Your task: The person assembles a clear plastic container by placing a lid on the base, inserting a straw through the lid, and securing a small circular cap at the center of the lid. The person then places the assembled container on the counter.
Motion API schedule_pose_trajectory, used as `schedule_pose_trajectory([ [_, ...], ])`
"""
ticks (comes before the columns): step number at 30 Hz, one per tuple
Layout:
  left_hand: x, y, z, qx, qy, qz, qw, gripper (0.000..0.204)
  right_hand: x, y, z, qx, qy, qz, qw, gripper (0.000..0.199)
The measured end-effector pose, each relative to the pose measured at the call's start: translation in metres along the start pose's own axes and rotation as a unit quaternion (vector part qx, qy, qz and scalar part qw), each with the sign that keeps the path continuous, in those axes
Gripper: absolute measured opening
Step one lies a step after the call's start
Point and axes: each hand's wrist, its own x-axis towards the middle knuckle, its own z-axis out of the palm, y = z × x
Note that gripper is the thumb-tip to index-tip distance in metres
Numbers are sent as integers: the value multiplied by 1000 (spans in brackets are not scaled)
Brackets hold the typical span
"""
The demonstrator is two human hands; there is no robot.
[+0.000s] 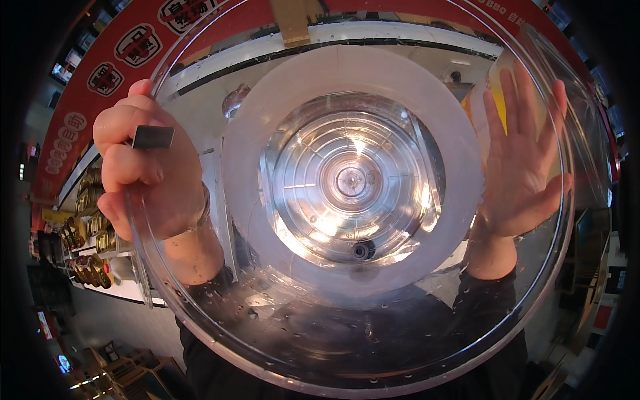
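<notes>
A large, clear round plastic drum point(353, 363) fills most of the view, and I look down through its wide mouth. Its base point(313, 153) is ringed with ridges, and water drops cling to its wall. Low on the inside sits a small dark round fitting point(362, 251). On the left side, my left hand point(143, 157) is closed with curled fingers at the drum's rim. A dark, flat rectangular piece point(153, 137) shows at these fingers; its kind is unclear. My right hand point(523, 157) is seen through the clear wall, fingers spread and palm against or close to the drum's right side.
Beyond the drum runs a red banner point(100, 60) above a white counter edge point(393, 35). Golden-capped or gold-coloured containers point(93, 233) stand on shelves at the left. Wooden furniture point(133, 377) is at the lower left. A clear plastic sheet or cover point(580, 127) hangs at the right.
</notes>
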Motion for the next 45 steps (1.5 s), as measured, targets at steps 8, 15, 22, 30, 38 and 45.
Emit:
schedule_pose_trajectory([
  [8, 1, 10, -11, 23, -56, -26, 998, 49, 29, 11, -27, -57, -130, -209, 967, 63],
  [15, 10, 31, -1, 68, -106, -47, 991, 48, 43, 42, -44, 131, -158, -189, 960, 48],
  [22, 11, 28, 1, 59, -81, -36, 994, 46, 40, 37, -41, 94, -140, -184, 968, 44],
  [30, 6, 14, -8, 20, -77, 3, 997, 48, 44, 32, -43, 44, -163, -217, 962, 48],
  [38, 8, 2, -6, 7, -55, 5, 998, 50, 40, 31, -48, 19, -143, -263, 954, 51],
  [45, 10, 3, -4, 6, -60, -17, 998, 49, 41, 32, -47, 34, -141, -257, 955, 47],
])
